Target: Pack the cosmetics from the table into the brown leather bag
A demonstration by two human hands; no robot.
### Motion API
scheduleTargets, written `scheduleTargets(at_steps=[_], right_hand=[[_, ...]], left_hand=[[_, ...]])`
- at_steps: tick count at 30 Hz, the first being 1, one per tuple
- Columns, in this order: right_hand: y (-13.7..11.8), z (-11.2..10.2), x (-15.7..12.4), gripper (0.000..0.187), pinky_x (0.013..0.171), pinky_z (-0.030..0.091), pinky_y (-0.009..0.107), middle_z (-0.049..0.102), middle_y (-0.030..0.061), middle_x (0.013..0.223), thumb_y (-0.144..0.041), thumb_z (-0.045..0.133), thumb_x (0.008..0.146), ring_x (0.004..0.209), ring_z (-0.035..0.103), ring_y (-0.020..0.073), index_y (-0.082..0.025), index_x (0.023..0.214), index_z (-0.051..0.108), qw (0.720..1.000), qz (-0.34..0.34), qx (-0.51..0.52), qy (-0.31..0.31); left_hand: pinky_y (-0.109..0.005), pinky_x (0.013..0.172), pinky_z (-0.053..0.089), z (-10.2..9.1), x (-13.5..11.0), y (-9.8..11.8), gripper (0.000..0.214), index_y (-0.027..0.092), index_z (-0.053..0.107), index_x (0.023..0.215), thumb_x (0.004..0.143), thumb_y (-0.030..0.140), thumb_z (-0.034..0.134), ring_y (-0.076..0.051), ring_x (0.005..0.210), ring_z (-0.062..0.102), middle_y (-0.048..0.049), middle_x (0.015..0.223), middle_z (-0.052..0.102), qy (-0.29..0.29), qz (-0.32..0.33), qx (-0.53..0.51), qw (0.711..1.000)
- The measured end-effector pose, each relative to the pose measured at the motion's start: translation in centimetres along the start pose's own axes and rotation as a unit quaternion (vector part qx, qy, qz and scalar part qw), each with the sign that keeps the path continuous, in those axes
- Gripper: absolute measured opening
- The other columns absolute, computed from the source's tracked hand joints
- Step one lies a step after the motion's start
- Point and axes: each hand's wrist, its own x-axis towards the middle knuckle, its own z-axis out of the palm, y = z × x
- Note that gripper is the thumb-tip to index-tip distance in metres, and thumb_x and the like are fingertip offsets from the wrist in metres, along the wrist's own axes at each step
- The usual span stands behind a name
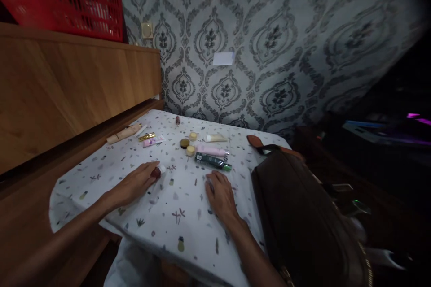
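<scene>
Seemingly the left hand (134, 184) pinches a small white bottle with dark red cap (157, 171) on the floral-cloth surface (175, 233), right hand (220, 195) spread flat; a loose grip might send it rolling

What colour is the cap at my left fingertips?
Dark red; the cap by the left hand shows in the head view.

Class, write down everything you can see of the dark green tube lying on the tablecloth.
The dark green tube lies flat on the white patterned tablecloth, its length running left to right. Its body looks like glossy plastic with pale print too small to read; a brighter green cap closes its right end. A pink tube lies just behind it. The right hand rests near it, fingertips just short of touching.
</scene>
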Motion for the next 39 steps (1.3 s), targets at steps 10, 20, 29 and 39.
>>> scheduleTargets(at_steps=[10,20,29,39], right_hand=[[-1.1,-1.1,0.2,0.021,0.090,0.046,0.040,0.066,0.0123,0.101,-0.015,0.048,0.087,0.100,0.058,0.0266,-0.016,0.096,0.067,0.998,-0.002,0.055,-0.010],[-4.0,-3.3,-0.3,0.023,0.086,0.047,0.034,0.069,0.0096,0.099,-0.024,0.048,0.093,0.095,0.061,0.0217,-0.016,0.101,0.068,0.977,-0.017,0.205,-0.064],[-4.1,-3.2,0.1,0.025,0.067,0.046,0.028,0.064,0.0022,0.073,-0.034,0.052,0.091,0.066,0.059,0.0162,-0.015,0.093,0.068,0.918,0.115,0.365,-0.101],[-2.9,-3.7,0.0,0.014,0.056,0.038,0.022,0.055,-0.0039,0.062,-0.028,0.058,0.083,0.060,0.049,0.0127,-0.019,0.083,0.068,0.906,0.195,0.377,-0.007]], left_hand=[[-0.036,0.092,0.047,0.4,-2.3,2.0,0.049,0.028,0.049,0.133,0.091,0.053,0.048,-0.026,0.108,0.057,-0.0070,0.120,0.060,-0.027,-0.018,-0.025,0.999],[-0.037,0.096,0.047,3.2,-3.2,3.9,0.056,0.033,0.035,0.148,0.093,0.040,0.045,-0.027,0.117,0.056,-0.0073,0.134,0.056,-0.024,0.065,-0.013,0.998],[-0.045,0.106,0.042,6.4,1.4,7.5,0.079,0.021,0.019,0.152,0.082,0.025,0.055,-0.028,0.123,0.051,-0.0124,0.133,0.053,0.024,0.125,-0.067,0.990],[-0.038,0.095,0.051,6.8,5.6,9.7,0.053,0.024,0.048,0.135,0.089,0.051,0.051,-0.027,0.108,0.063,-0.0064,0.122,0.066,-0.073,0.144,-0.155,0.975]])
